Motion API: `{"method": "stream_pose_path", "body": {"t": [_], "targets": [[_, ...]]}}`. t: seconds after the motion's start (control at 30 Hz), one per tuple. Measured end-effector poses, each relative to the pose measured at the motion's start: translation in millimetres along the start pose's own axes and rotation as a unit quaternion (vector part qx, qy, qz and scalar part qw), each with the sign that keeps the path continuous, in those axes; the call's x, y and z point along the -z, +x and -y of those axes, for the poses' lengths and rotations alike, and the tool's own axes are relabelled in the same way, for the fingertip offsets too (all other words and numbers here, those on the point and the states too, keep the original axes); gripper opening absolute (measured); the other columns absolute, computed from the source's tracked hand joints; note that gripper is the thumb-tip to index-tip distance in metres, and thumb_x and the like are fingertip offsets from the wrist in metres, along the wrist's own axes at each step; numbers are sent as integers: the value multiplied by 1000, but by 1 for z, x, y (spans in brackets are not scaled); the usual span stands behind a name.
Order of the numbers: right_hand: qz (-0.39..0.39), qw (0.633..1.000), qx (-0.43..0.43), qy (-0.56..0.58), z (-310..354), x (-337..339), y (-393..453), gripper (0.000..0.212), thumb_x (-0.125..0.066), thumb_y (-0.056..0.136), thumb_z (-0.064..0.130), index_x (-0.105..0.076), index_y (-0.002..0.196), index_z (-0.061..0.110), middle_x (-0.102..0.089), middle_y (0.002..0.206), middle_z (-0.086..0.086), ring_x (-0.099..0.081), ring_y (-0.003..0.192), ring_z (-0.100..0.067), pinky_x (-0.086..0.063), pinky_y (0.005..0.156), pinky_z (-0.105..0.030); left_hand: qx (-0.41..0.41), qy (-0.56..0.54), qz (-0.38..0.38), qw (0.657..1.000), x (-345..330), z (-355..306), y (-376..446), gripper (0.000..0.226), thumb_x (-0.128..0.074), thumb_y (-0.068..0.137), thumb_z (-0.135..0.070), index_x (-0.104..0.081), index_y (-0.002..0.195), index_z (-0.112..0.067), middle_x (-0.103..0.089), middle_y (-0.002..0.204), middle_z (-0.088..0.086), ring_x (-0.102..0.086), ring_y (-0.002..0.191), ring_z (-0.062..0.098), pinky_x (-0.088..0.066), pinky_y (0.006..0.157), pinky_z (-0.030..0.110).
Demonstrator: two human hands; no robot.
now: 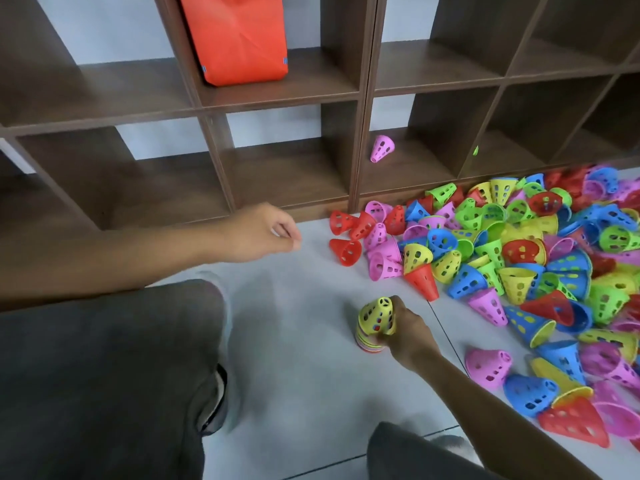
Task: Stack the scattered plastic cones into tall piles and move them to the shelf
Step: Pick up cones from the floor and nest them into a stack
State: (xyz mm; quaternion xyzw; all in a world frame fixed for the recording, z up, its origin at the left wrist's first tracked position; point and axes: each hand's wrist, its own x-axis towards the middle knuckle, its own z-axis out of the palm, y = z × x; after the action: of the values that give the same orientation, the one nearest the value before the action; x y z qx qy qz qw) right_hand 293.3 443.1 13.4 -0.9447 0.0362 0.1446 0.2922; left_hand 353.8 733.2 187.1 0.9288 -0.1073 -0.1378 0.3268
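Note:
A short stack of cones (374, 325) with a yellow one on top stands on the grey floor at centre. My right hand (408, 332) grips its right side. My left hand (265, 233) hovers above the floor near the shelf's bottom edge, fingers loosely curled, holding nothing. A big heap of loose cones (519, 258) in red, pink, blue, green and yellow covers the floor to the right. One pink cone (381, 148) lies on its side in a bottom compartment of the brown shelf (360, 98).
An orange bag (239, 39) fills an upper shelf compartment. A loose pink cone (487, 367) and a red one (346, 251) lie at the heap's edges. My knees in dark trousers (104, 375) take up the lower left.

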Motion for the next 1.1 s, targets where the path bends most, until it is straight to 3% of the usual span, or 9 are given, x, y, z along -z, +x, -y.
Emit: {"method": "stream_pose_path", "body": {"t": [0.27, 0.4, 0.53, 0.63, 0.77, 0.9, 1.03, 1.1], "targets": [[-7, 999, -33, -3, 14, -4, 57, 64, -84, 71, 30, -45, 121, 27, -67, 105, -3, -63, 96, -29, -54, 81, -40, -15, 16, 23, 999, 5, 40, 41, 10, -71, 89, -28, -75, 98, -24, -71, 95, -14, -62, 70, -5, -50, 71, 18], [-2, 999, -46, -19, 21, -6, 76, 78, -83, 72, 36, -39, 136, 27, -66, 113, -2, -63, 102, -28, -55, 82, -40, -11, 17, 39, 999, 5, 58, 59, 13, -71, 89, -27, -74, 101, -21, -71, 98, -11, -62, 72, -1, -49, 69, 18], [-10, 998, -60, -27, 30, -10, 83, 76, -82, 76, 32, -38, 138, 27, -66, 115, -3, -63, 104, -28, -52, 80, -35, -23, 22, 68, 997, 10, 63, 75, 12, -70, 90, -29, -73, 100, -22, -70, 99, -10, -62, 75, 2, -51, 71, 19], [-12, 997, -68, -29, 38, -12, 85, 79, -81, 77, 32, -35, 141, 26, -65, 118, -4, -61, 106, -28, -51, 81, -33, -41, 47, 87, 994, 16, 63, 85, 14, -70, 90, -30, -73, 101, -21, -70, 101, -10, -60, 75, -1, -42, 62, 5], [-22, 998, -62, -14, 48, -9, 87, 61, -81, 77, 30, -41, 123, 27, -65, 101, 1, -62, 90, -25, -49, 69, -32, -54, 53, 101, 992, 21, 62, 107, 15, -70, 90, -30, -73, 102, -21, -71, 102, -10, -61, 77, -4, -42, 64, 5], [-37, 997, -62, 24, 56, -11, 93, 56, -81, 73, 31, -41, 112, 30, -65, 94, 5, -60, 84, -24, -47, 67, -33, -76, 40, 119, 989, 10, 63, 145, 15, -71, 89, -24, -73, 101, -14, -71, 97, -5, -57, 66, -15, -40, 63, 4], [-55, 995, -57, 59, 57, -17, 99, 57, -83, 72, 38, -42, 112, 36, -63, 98, 9, -60, 85, -20, -43, 67, -30, -72, 36, 139, 987, -13, 72, 183, 10, -72, 88, -29, -70, 98, -26, -69, 96, -13, -61, 75, -2, -45, 68, 12], [-53, 994, -50, 78, 52, -20, 100, 62, -84, 71, 42, -42, 117, 37, -63, 103, 12, -60, 85, -15, -45, 70, -27, -75, 41, 146, 986, -29, 78, 200, 13, -72, 89, -29, -69, 101, -25, -68, 98, -13, -59, 74, -2, -42, 64, 8]]}}
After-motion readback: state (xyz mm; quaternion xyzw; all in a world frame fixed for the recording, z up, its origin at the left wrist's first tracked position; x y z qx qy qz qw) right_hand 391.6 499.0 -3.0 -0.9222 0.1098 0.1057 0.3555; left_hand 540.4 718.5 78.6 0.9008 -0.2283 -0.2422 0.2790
